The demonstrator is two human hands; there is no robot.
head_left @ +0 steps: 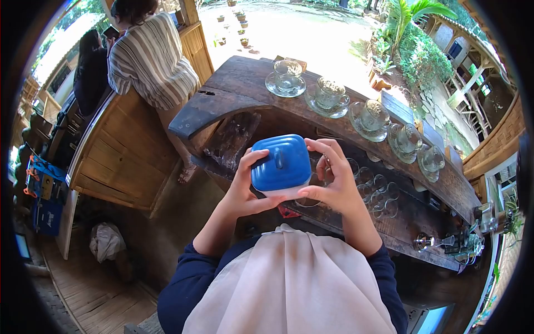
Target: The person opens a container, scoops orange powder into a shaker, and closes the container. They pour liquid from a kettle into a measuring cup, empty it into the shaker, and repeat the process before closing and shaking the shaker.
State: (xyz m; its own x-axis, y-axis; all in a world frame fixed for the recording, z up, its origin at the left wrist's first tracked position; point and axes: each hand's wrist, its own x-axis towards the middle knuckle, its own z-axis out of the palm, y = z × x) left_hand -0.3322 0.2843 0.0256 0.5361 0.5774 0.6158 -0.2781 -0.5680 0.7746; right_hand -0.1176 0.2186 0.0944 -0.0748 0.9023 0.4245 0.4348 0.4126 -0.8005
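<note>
A container with a ridged blue lid [282,165] is held up in front of my chest. The lid has a small knob in its middle, and a pale base shows along the lower edge. My left hand [248,186] grips the container's left side, its thumb on the lid and fingers reaching underneath. At the right side, my right hand [334,178] has its thumb against the lower corner and a fingertip by the upper corner, the other fingers curled. The lid sits on the base, so the contents are hidden.
Several glass cups on saucers [371,119] line the curved wooden counter [233,83], with something in them. More glassware [378,192] stands on the lower shelf. Metal and glass items [436,242] are at the right end. Two people [150,58] are at the left by a wooden cabinet [125,150].
</note>
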